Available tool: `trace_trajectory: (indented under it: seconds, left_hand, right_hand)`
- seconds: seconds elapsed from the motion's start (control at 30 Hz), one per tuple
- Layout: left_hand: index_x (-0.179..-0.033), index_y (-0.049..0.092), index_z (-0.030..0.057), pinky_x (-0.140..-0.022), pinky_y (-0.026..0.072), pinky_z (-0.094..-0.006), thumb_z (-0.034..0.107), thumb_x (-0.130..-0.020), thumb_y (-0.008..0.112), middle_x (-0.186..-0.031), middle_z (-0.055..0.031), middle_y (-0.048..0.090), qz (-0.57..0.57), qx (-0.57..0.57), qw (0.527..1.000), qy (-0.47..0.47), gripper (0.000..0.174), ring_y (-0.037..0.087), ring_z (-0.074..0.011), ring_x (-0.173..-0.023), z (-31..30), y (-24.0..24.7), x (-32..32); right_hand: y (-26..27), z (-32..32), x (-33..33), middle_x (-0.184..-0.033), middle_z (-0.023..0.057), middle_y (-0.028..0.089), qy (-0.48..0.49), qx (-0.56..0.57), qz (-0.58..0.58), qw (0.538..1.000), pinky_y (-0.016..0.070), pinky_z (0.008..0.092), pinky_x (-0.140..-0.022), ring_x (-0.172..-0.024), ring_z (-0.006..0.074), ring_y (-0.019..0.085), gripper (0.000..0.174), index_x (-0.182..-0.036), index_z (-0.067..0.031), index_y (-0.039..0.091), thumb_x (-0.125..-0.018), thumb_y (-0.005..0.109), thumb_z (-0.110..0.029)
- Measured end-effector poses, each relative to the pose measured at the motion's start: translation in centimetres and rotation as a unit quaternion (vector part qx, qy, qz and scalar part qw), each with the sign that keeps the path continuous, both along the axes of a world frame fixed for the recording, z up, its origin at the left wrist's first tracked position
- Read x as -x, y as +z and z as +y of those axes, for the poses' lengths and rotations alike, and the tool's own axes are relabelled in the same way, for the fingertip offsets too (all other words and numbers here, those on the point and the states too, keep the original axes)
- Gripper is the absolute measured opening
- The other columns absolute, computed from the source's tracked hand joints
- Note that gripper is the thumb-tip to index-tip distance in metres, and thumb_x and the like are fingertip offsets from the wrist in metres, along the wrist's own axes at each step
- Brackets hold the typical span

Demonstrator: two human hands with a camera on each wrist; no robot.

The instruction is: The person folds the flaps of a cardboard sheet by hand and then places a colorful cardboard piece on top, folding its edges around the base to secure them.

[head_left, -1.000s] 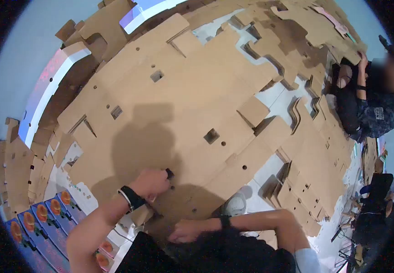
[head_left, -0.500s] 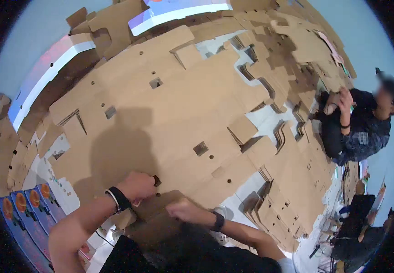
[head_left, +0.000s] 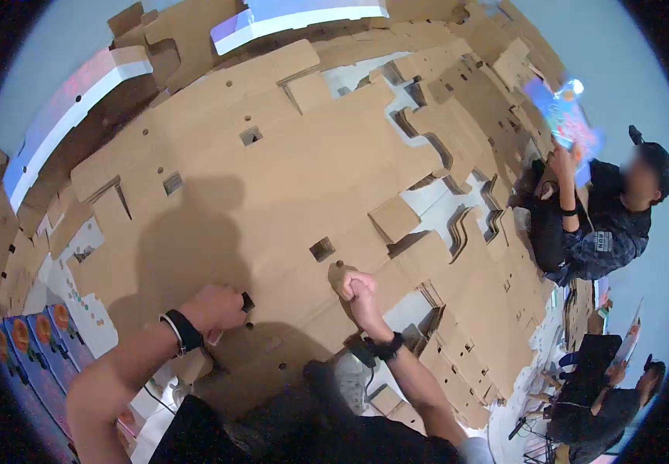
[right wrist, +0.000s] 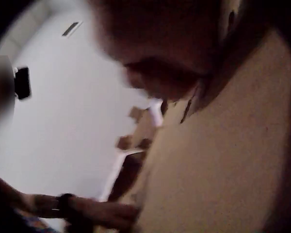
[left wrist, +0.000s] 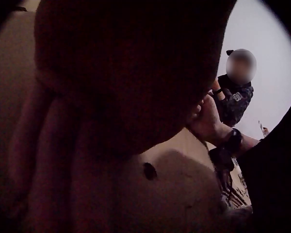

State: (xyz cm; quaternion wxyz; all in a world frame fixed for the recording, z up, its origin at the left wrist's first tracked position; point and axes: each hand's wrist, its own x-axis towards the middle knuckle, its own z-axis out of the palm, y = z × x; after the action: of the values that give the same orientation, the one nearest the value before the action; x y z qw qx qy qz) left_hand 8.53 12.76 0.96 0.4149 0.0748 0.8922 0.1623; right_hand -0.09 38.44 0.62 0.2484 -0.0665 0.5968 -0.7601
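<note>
A large brown cardboard sheet [head_left: 296, 193] with square cut-outs and round holes spreads below both hands. My left hand [head_left: 214, 309] is low on its near part, fingertips beside a dark square cut-out [head_left: 247, 301]. In the left wrist view the fingers [left wrist: 58, 160] point down towards the board, fairly straight, near a round hole [left wrist: 149, 171]. My right hand [head_left: 361, 294] is curled into a fist close over the board, right of the left hand, near another square cut-out [head_left: 323, 248]. Nothing shows in that fist. The right wrist view is dark and blurred around the curled fingers [right wrist: 160, 77].
Blue-purple printed boxes [head_left: 40, 356] stand in a row at lower left. Stacked cardboard [head_left: 458, 356] with cut edges lies at right, beside white floor [head_left: 408, 321]. A person [head_left: 597, 224] sits at right holding up a colourful printed sheet [head_left: 566, 127]; another person [head_left: 601, 410] is at lower right.
My right hand has moved away from my body, forward and right over the board, as a fist. The left hand stays by the same cut-out. The seated person now holds up the printed sheet.
</note>
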Motion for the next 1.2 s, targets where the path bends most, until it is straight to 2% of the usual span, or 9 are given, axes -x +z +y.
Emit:
trace_trajectory:
  seconds: [0.17, 0.33, 0.5, 0.6, 0.67, 0.8, 0.83, 1.03, 1.2]
  left_hand:
    - [-0.064, 0.060, 0.0012, -0.057, 0.0502, -0.0324, 0.019, -0.074, 0.040, -0.053, -0.0123, 0.059, -0.005, -0.017, 1.000, 0.012, 0.029, 0.061, -0.0225, -0.051, -0.1, -0.6, -0.5]
    - [-0.064, 0.061, 0.0012, -0.057, 0.0502, -0.0340, 0.020, -0.074, 0.041, -0.056, -0.0135, 0.060, 0.082, 0.018, 0.995, -0.048, 0.029, 0.061, -0.0246, -0.053, -0.3, 0.5, -0.2]
    - [-0.067, 0.062, 0.0008, -0.061, 0.0491, -0.0365, 0.021, -0.072, 0.042, -0.060, -0.0140, 0.061, -0.067, 0.014, 0.997, 0.019, 0.029, 0.062, -0.0274, -0.061, 0.2, -0.2, 0.3]
    - [-0.065, 0.061, 0.0002, -0.061, 0.0494, -0.0362, 0.021, -0.073, 0.041, -0.057, -0.0134, 0.060, 0.075, -0.005, 0.996, -0.048, 0.030, 0.061, -0.0268, -0.058, -0.2, 1.0, 0.0]
    - [-0.065, 0.061, -0.0004, -0.061, 0.0495, -0.0360, 0.021, -0.073, 0.041, -0.055, -0.0131, 0.059, 0.012, -0.021, 1.000, 0.004, 0.030, 0.061, -0.0261, -0.057, -0.1, 0.8, -0.2]
    - [-0.071, 0.060, 0.0006, -0.058, 0.0490, -0.0430, 0.026, -0.076, 0.045, -0.067, -0.0189, 0.061, -0.019, -0.017, 0.999, 0.021, 0.030, 0.061, -0.0335, -0.065, 0.1, 1.2, 0.3]
    - [-0.071, 0.060, 0.0006, -0.058, 0.0490, -0.0430, 0.026, -0.076, 0.045, -0.067, -0.0189, 0.061, -0.013, -0.017, 1.000, 0.021, 0.030, 0.061, -0.0335, -0.065, -0.1, 0.8, 0.4]
    - [-0.068, 0.062, -0.0011, -0.063, 0.0489, -0.0377, 0.016, -0.070, 0.044, -0.065, -0.0153, 0.062, -0.065, -0.026, 0.998, 0.005, 0.025, 0.062, -0.0275, -0.064, -0.3, 0.7, 0.0]
    - [-0.070, 0.063, -0.0007, -0.066, 0.0479, -0.0367, 0.015, -0.068, 0.045, -0.063, -0.0143, 0.062, -0.012, -0.025, 1.000, 0.014, 0.024, 0.062, -0.0259, -0.061, -0.1, 1.0, 0.1]
  right_hand:
    - [0.4, 1.9, 2.7, -0.050, -0.0036, 0.026, -0.084, 0.014, 0.163, 0.983, 0.0182, 0.0249, -0.043, -0.046, 0.0080, 0.023, 0.024, -0.052, -0.0092, 0.029, -0.074, 0.041, -0.012]
    - [-0.7, 1.9, 6.2, -0.050, -0.0044, 0.025, -0.074, -0.008, 0.066, 0.995, 0.0167, 0.0237, -0.043, -0.044, 0.0078, 0.023, 0.023, -0.054, -0.0098, 0.032, -0.073, 0.043, -0.015]
    - [-0.2, 5.2, 8.8, -0.052, -0.0050, 0.026, -0.148, 0.114, 0.079, 0.979, 0.0161, 0.0229, -0.041, -0.045, 0.0065, 0.023, 0.023, -0.058, -0.0107, 0.033, -0.077, 0.044, -0.016]
    - [-2.3, 5.7, 9.3, -0.051, -0.0046, 0.025, -0.199, -0.011, 0.081, 0.977, 0.0167, 0.0229, -0.041, -0.045, 0.0063, 0.023, 0.024, -0.058, -0.0114, 0.031, -0.078, 0.043, -0.015]
    - [-1.6, 6.9, 9.6, -0.051, -0.0042, 0.025, -0.193, -0.047, 0.207, 0.958, 0.0167, 0.0223, -0.041, -0.044, 0.0064, 0.023, 0.026, -0.057, -0.0122, 0.029, -0.080, 0.041, -0.014]
    - [-4.2, 8.9, 10.0, -0.051, -0.0047, 0.023, -0.259, -0.011, 0.087, 0.962, 0.0150, 0.0220, -0.041, -0.044, 0.0054, 0.022, 0.028, -0.057, -0.0114, 0.029, -0.082, 0.038, -0.014]
    - [-5.0, 9.4, 10.1, -0.050, -0.0048, 0.024, -0.171, -0.159, 0.152, 0.960, 0.0141, 0.0217, -0.041, -0.044, 0.0053, 0.022, 0.027, -0.057, -0.0111, 0.031, -0.083, 0.038, -0.015]
    - [-3.7, 6.7, 9.4, -0.051, -0.0048, 0.027, -0.101, -0.163, 0.137, 0.972, 0.0136, 0.0213, -0.041, -0.044, 0.0046, 0.022, 0.025, -0.058, -0.0101, 0.036, -0.082, 0.038, -0.015]
    - [-2.8, 7.7, 9.7, -0.059, -0.0037, 0.035, -0.232, -0.207, 0.141, 0.940, 0.0221, 0.0196, -0.047, -0.053, 0.0053, 0.030, 0.018, -0.064, -0.0095, 0.041, -0.082, 0.038, -0.009]
